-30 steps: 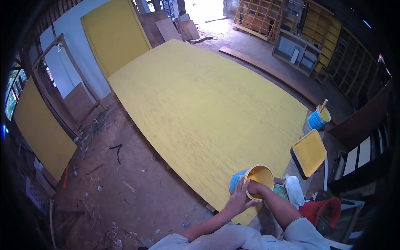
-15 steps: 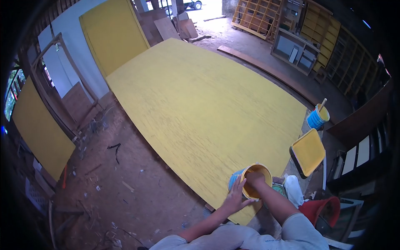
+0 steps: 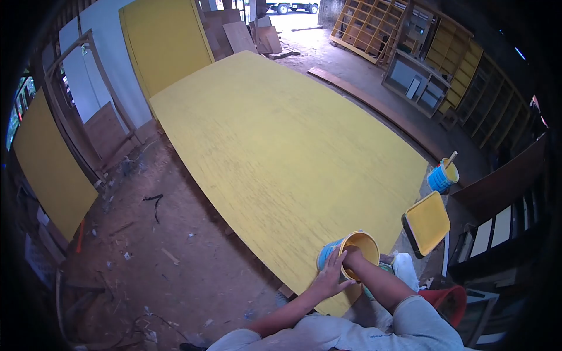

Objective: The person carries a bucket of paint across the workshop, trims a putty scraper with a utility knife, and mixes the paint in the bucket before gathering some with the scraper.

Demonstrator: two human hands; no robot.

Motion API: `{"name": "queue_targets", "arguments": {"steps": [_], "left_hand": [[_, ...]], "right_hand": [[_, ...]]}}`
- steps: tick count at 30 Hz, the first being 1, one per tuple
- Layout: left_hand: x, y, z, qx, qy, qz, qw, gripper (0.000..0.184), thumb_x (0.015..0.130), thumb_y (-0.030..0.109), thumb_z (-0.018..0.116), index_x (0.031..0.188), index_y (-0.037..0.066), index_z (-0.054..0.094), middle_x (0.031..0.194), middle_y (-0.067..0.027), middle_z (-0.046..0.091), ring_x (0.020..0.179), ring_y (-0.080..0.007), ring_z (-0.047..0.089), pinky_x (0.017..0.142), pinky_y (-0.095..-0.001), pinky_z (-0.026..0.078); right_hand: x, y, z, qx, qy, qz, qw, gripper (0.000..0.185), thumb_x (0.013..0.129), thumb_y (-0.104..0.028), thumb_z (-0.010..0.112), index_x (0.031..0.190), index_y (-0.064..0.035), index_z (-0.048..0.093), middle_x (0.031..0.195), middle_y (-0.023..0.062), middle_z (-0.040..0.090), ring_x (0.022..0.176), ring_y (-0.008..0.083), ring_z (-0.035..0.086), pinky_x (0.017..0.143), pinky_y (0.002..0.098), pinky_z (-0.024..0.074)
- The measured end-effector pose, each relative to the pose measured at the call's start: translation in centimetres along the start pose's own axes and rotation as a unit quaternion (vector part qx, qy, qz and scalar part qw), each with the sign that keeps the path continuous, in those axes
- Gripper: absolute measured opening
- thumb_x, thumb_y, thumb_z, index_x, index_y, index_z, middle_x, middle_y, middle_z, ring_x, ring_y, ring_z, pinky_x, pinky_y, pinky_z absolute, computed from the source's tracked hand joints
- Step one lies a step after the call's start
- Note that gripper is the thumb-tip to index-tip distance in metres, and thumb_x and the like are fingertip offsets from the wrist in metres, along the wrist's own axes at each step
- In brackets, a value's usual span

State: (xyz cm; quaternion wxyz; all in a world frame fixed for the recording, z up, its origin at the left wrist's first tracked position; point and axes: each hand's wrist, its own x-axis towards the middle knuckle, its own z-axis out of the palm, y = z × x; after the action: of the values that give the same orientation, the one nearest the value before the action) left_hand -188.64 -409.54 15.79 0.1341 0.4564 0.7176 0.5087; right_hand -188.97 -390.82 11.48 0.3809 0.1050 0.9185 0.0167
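A blue paint bucket (image 3: pixel 328 254), yellow on the inside, rests tilted on the near corner of a large yellow-coated board (image 3: pixel 281 152). My left hand (image 3: pixel 331 277) grips the bucket's near left side, fingers along the wall and thumb apart near the rim. Into the bucket's mouth reaches my right hand (image 3: pixel 353 257), close to the left inner wall. Its fingers are hidden there, and whether they hold anything does not show. The board's surface has darker streaks along its grain.
Right of the board lie a yellow-coated paint tray (image 3: pixel 428 223) and a smaller blue paint bucket (image 3: pixel 442 176) with a stick in it. A red bucket (image 3: pixel 451 304) stands near my right elbow. Yellow lattice frames (image 3: pixel 369 29) lean at the back; scraps litter the floor (image 3: pixel 158 251).
My right hand has shifted inside the bucket toward its left wall. My left hand keeps its place on the bucket. The whole view has moved slightly.
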Motion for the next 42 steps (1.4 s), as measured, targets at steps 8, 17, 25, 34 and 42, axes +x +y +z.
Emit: {"name": "queue_targets", "arguments": {"steps": [8, 17, 25, 34, 42], "left_hand": [[0.2, -0.1, -0.4, -0.005, -0.029, -0.018, 0.999, 0.11, 0.082, 0.032, 0.087, 0.163, 0.006, 0.016, 0.166, -0.0291, 0.016, 0.155, -0.0484, 0.019, 0.126, -0.053, 0.027], [-0.3, -0.2, 0.0, 0.004, -0.032, -0.003, 0.999, 0.111, 0.081, 0.031, 0.086, 0.161, -0.001, 0.016, 0.166, -0.0319, 0.014, 0.155, -0.0494, 0.017, 0.126, -0.0547, 0.026], [-0.1, -0.6, 0.3, 0.006, -0.017, 0.019, 1.0, 0.113, 0.082, 0.035, 0.087, 0.162, 0.001, 0.015, 0.166, -0.0306, 0.014, 0.155, -0.0497, 0.018, 0.125, -0.0549, 0.028], [-0.1, -3.3, 2.6, -0.017, -0.017, -0.018, 1.0, 0.115, 0.084, 0.044, 0.084, 0.162, -0.002, 0.014, 0.167, -0.0336, 0.011, 0.157, -0.0499, 0.012, 0.127, -0.0532, 0.022], [-0.3, -2.8, 1.3, -0.028, -0.012, -0.028, 0.999, 0.114, 0.079, 0.034, 0.089, 0.161, -0.001, 0.018, 0.166, -0.0329, 0.016, 0.154, -0.051, 0.021, 0.124, -0.0557, 0.027]], "right_hand": [[1.2, -0.1, 4.0, 0.035, 0.065, -0.079, 0.994, 0.037, 0.089, -0.032, 0.07, 0.12, -0.014, 0.075, 0.12, 0.0154, 0.075, 0.111, 0.0294, 0.073, 0.091, 0.0436, 0.0582], [-0.3, -0.5, 2.1, 0.033, -0.025, -0.091, 0.995, 0.04, 0.091, -0.031, 0.068, 0.126, -0.013, 0.072, 0.124, 0.0142, 0.074, 0.114, 0.0294, 0.072, 0.093, 0.0453, 0.0576], [-2.1, 0.9, 0.5, 0.017, -0.108, -0.062, 0.992, 0.043, 0.092, -0.03, 0.067, 0.131, -0.012, 0.069, 0.127, 0.0132, 0.073, 0.116, 0.0294, 0.071, 0.094, 0.0468, 0.0571], [-1.7, 2.7, 4.7, 0.069, 0.029, 0.02, 0.997, 0.028, 0.09, -0.033, 0.063, 0.104, -0.0171, 0.081, 0.105, 0.0094, 0.079, 0.098, 0.0285, 0.076, 0.083, 0.0467, 0.0586], [-1.8, 5.0, 3.7, 0.031, 0.19, 0.05, 0.98, 0.019, 0.091, -0.018, 0.06, 0.092, -0.0074, 0.076, 0.092, 0.015, 0.077, 0.084, 0.0302, 0.076, 0.07, 0.0452, 0.0599]]}}
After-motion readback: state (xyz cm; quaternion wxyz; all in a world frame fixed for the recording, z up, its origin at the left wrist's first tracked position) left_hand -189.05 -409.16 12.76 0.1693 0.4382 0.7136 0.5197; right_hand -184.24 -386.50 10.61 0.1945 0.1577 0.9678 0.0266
